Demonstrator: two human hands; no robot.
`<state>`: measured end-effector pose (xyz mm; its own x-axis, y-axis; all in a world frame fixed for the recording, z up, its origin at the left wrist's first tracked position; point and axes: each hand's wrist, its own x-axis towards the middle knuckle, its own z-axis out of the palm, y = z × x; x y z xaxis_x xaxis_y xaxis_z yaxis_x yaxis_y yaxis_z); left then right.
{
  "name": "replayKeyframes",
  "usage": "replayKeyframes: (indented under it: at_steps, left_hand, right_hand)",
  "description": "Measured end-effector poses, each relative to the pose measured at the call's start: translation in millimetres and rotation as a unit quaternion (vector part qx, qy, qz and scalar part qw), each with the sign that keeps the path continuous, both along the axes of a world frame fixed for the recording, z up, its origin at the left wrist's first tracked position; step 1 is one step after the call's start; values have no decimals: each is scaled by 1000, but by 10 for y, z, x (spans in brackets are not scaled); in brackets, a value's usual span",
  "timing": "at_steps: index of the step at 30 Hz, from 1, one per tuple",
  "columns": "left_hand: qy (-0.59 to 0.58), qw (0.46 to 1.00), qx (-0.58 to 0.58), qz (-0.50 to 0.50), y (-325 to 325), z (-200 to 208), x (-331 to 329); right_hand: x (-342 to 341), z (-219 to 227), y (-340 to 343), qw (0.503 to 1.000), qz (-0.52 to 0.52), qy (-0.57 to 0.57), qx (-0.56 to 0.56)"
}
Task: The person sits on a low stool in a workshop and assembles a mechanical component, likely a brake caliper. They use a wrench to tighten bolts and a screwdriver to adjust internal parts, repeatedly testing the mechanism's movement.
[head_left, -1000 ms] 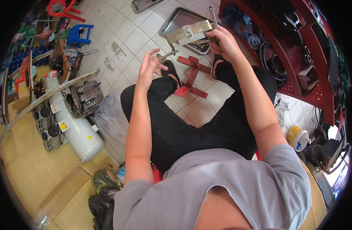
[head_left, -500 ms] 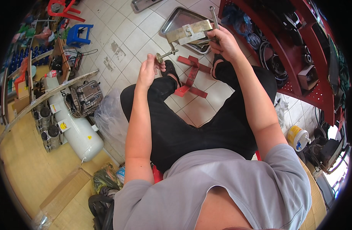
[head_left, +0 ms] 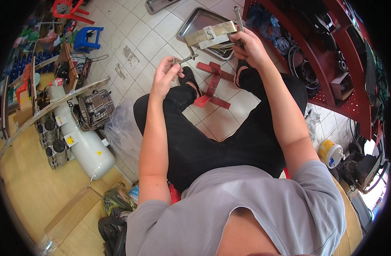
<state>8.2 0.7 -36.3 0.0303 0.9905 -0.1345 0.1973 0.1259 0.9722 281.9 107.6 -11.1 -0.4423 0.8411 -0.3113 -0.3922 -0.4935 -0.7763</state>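
A bent brassy metal bracket point(head_left: 219, 30) with a pale plate fixed across it is held up in front of me, over a steel tray. From its left end a threaded rod point(head_left: 187, 59) sticks out toward my left hand point(head_left: 164, 77). The fingers of that hand are closed around the rod's round end, which they mostly cover. My right hand point(head_left: 251, 50) grips a ring-ended wrench point(head_left: 238, 19), ring pointing up and away. The same hand is at the bracket's right end; its fingers hide how they touch it.
A steel tray point(head_left: 191, 19) lies on the tiled floor beyond the bracket. Between my feet stands a red metal frame point(head_left: 212, 81). To the right is a red shelf point(head_left: 319, 72) with belts and parts. A white tank point(head_left: 86, 145) and a blue stool point(head_left: 88, 39) are at left.
My left hand has turned and closed over the round end of the rod, which showed beside its fingertips before. The right hand, wrench and bracket have barely moved.
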Motion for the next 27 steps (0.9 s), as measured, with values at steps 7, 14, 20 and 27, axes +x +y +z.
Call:
replayKeyframes:
  at_steps: [7, 14, 20, 27]
  left_hand:
    - [-84, 993, -70, 53, -1, 78, 80]
    - [-107, 989, -75, 64, -2, 131, 93]
    - [-70, 991, -108, 47, -1, 28, -48]
    - [-52, 989, -129, 45, 23, 23, -50]
  right_hand:
    - [13, 7, 1, 1000, 7, -3, 3]
    - [5, -14, 3, 1000, 5, -1, 3]
    - [-9, 23, -3, 1000, 6, 1, -2]
    - [-14, 21, -8, 1000, 8, -16, 7]
